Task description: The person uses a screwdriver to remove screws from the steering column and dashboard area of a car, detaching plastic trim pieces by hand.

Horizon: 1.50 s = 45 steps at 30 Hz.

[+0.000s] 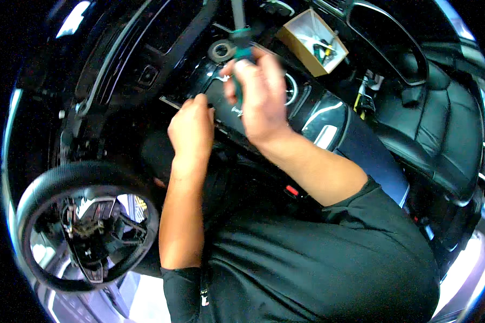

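Note:
My right hand [258, 97] is wrapped round the green and black handle of a screwdriver [242, 46], raised above the centre console [223, 91]. Its grey shaft points away from me; motion smears its tip and my fingers. My left hand [191, 126] is closed at the console's near left edge, thumb side up, beside a strip of bright trim [171, 102]. Whatever its fingers may grip is hidden. Just beyond the right hand, a round ring-shaped part [221, 50] lies on the glossy black console.
A steering wheel [86, 167] with its centre opened up stands at the lower left. An open cardboard box [312, 43] holding tools sits at the far right of the console. More tools [365, 97] lie by the black leather passenger seat [425, 118]. A red buckle button [291, 190] shows near my right forearm.

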Motion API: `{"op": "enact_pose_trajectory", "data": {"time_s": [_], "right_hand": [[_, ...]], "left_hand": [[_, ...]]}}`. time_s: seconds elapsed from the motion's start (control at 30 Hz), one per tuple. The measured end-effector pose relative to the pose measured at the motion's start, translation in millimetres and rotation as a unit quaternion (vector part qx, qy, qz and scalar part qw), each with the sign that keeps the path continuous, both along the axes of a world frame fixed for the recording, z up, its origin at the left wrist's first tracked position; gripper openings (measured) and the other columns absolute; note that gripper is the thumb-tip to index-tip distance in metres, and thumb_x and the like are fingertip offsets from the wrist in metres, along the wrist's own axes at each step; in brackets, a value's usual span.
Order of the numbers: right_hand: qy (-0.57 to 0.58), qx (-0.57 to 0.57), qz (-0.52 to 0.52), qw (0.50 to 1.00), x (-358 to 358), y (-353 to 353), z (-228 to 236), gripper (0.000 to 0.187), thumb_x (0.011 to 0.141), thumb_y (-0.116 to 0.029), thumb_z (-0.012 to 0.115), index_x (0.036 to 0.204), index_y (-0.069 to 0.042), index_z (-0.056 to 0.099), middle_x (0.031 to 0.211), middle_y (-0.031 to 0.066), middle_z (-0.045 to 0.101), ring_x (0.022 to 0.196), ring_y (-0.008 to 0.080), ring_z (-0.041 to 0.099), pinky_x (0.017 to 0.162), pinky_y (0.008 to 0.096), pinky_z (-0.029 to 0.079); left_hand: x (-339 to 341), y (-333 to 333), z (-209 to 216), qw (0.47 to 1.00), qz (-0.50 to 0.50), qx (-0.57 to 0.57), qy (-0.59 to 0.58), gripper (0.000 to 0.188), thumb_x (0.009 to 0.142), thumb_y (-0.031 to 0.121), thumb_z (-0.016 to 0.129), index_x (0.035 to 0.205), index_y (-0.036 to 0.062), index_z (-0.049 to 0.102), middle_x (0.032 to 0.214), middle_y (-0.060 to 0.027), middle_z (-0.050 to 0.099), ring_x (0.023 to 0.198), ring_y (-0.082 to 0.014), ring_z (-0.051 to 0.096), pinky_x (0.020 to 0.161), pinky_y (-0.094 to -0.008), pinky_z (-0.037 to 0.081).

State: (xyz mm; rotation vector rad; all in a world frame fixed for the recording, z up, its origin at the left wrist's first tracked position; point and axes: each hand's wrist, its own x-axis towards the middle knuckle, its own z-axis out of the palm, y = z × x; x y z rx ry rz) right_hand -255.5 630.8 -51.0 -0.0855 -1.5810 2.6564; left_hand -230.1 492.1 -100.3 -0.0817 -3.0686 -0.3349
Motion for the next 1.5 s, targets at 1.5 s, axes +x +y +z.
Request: {"op": "enact_pose_trajectory", "data": {"time_s": [1.5], "right_hand": [[0.101,0.771,0.187,0.6,-23,57,19,0.038,0.084,-0.035,0.073,0.11,-0.008,0.069,0.106,0.0123,0.07,0.103,0.0324,0.067,0.086,0.047,0.057]], "left_hand": [[228,-90,-20,0.98,-0.069,0.162,-0.098,0.022,0.09,0.003,0.065,0.111,0.0014,0.069,0.119,-0.0149,0.068,0.108,-0.0337,0.066,0.095,-0.0394,0.052]]}}
